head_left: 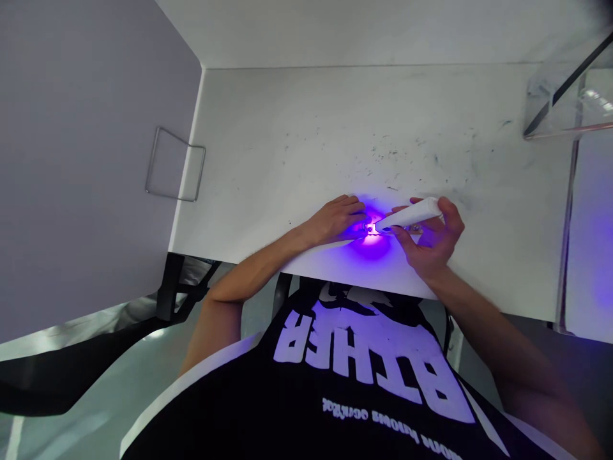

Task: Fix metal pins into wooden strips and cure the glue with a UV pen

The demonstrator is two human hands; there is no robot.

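In my right hand is a white handheld UV lamp, tilted so its lit tip points left and down. Purple light from the tip falls on a small piece near the table's front edge; glare hides its shape. My left hand lies just left of the glow, fingers curled and closed at the small piece. What exactly those fingertips grip is washed out by the light. Under the lamp, by my right fingers, a small shiny strip-like part shows partly.
The white table carries dark specks and scuffs beyond my hands. A metal wire handle is at the left panel. At the right stand a clear plastic box and another white surface. A black chair part is lower left.
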